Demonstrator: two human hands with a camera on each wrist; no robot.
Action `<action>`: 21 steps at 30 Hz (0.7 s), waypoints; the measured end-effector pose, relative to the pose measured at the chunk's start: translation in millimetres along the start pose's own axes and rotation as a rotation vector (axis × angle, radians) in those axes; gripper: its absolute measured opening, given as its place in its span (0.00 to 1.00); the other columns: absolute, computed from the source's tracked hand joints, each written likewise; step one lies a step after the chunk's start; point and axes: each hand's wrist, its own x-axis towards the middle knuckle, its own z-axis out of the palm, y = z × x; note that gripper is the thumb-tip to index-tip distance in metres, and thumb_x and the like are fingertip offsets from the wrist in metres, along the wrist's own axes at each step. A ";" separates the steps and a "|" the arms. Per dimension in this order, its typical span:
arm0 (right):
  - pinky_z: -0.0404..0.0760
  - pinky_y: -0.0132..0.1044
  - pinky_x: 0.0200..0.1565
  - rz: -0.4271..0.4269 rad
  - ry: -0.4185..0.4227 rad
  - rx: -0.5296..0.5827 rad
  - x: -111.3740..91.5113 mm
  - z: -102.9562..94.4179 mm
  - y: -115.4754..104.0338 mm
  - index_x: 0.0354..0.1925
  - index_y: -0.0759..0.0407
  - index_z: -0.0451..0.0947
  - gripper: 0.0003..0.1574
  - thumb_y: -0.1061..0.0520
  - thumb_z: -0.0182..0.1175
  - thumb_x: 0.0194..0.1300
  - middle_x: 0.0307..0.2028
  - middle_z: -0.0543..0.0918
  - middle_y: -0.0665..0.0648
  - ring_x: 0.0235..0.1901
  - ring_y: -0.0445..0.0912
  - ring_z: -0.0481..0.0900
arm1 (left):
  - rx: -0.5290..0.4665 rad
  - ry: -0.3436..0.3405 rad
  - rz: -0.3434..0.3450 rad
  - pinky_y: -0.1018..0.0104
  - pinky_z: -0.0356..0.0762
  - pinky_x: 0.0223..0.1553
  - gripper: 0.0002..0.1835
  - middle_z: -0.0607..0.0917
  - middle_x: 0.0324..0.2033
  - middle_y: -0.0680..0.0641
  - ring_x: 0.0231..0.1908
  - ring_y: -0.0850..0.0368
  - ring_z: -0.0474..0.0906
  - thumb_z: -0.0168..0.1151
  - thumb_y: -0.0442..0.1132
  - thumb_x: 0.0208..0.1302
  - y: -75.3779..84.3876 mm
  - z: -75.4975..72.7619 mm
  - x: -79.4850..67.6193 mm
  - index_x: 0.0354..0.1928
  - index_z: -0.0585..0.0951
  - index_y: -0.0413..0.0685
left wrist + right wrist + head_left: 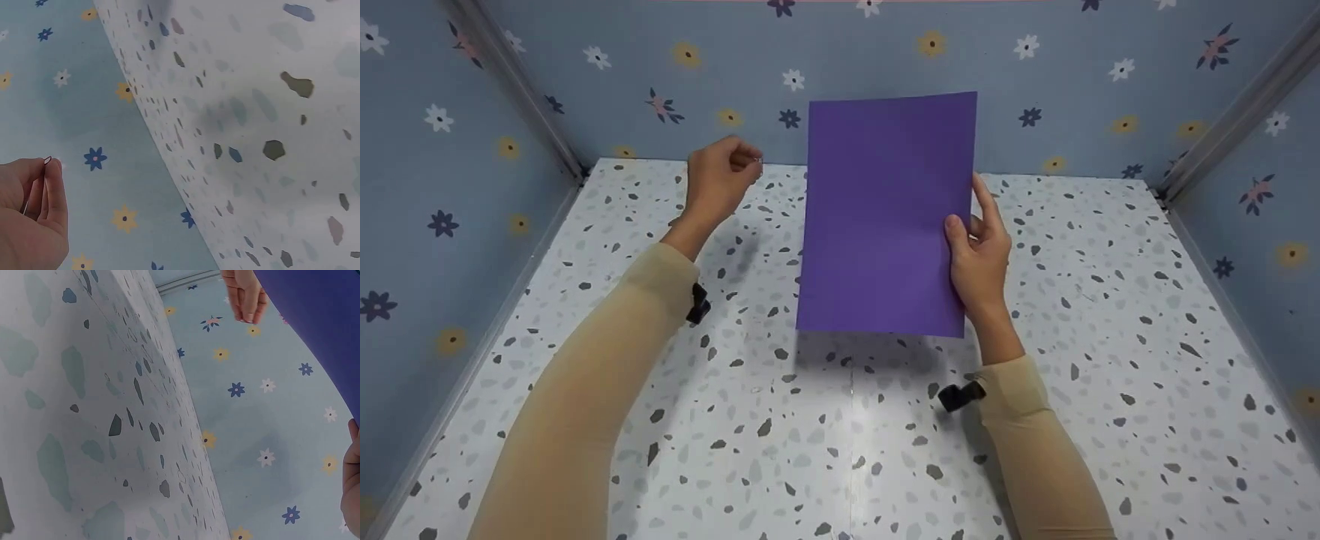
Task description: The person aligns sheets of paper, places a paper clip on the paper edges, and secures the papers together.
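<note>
A purple sheet of paper [885, 217] is held up above the speckled table, its near face toward the head camera. My right hand [982, 255] grips its right edge, with the thumb on the front and the other fingers partly hidden behind. To the left of the sheet and apart from it, my left hand [720, 176] pinches a small wire paper clip [48, 160] between thumb and fingertips. Only the clip's looped end and a bit of metal show; the fingers cover the rest. In the right wrist view the purple sheet [326, 332] crosses the upper right corner.
The white speckled table [765, 450] reaches back to a blue flowered wall [615, 90]. Similar panels stand at the left and right sides. A black wrist mount [962, 395] sits by the right sleeve, another black mount [698, 304] by the left.
</note>
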 end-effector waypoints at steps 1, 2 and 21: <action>0.88 0.39 0.38 0.000 0.000 -0.002 0.1 0.2 0.2 0.83 0.49 0.62 0.39 0.56 0.61 0.80 0.54 0.89 0.63 0.45 0.50 0.91 | -0.004 -0.003 -0.001 0.58 0.83 0.53 0.10 0.89 0.45 0.42 0.45 0.51 0.86 0.63 0.37 0.77 3.8 -0.2 1.1 0.53 0.87 0.42; 0.88 0.39 0.37 0.001 0.001 -0.004 0.0 0.5 0.2 0.82 0.49 0.62 0.39 0.56 0.61 0.80 0.54 0.89 0.63 0.44 0.50 0.91 | -0.006 -0.006 0.000 0.59 0.83 0.53 0.11 0.89 0.45 0.43 0.45 0.52 0.86 0.63 0.38 0.77 7.5 -0.3 2.2 0.53 0.87 0.42; 0.88 0.37 0.37 0.016 -0.017 0.023 -0.9 5.5 -0.6 0.82 0.51 0.62 0.38 0.58 0.60 0.80 0.58 0.87 0.65 0.45 0.50 0.90 | -0.086 0.028 0.034 0.67 0.82 0.50 0.11 0.89 0.44 0.47 0.41 0.60 0.86 0.61 0.41 0.79 56.0 -8.7 22.5 0.54 0.87 0.46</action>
